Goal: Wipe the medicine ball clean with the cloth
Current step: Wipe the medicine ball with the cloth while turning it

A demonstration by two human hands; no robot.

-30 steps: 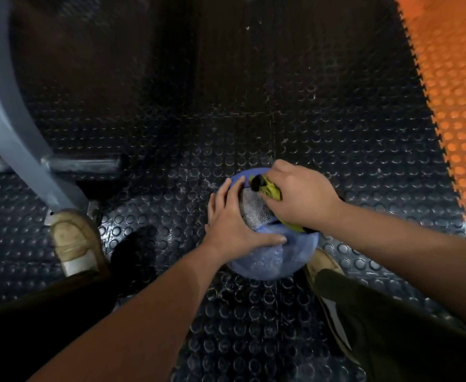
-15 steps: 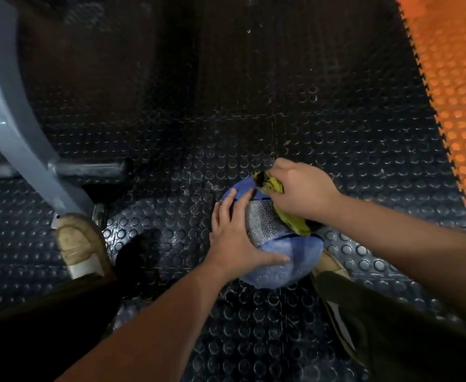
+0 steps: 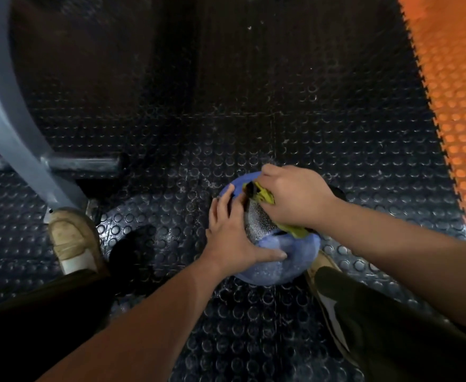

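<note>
A blue and silver medicine ball (image 3: pixel 281 260) sits on the black studded floor between my feet. My left hand (image 3: pixel 232 238) lies spread on the ball's left side, fingers straight and thumb across the blue part. My right hand (image 3: pixel 292 197) grips a bunched yellow cloth (image 3: pixel 262 193) and presses it on the ball's upper right. Another strip of the yellow cloth (image 3: pixel 295 230) sticks out below my wrist. Much of the ball's top is hidden under both hands.
A grey metal machine frame (image 3: pixel 14 139) curves down at the left, with a dark bar at its foot. My left shoe (image 3: pixel 72 238) stands beside it, my right shoe (image 3: pixel 325 274) touches the ball. An orange studded mat (image 3: pixel 455 92) borders the black floor at right.
My right hand with the cloth has rubbed over the ball's top, first away from me, then back a little. The left hand has kept its hold on the ball's left side.
</note>
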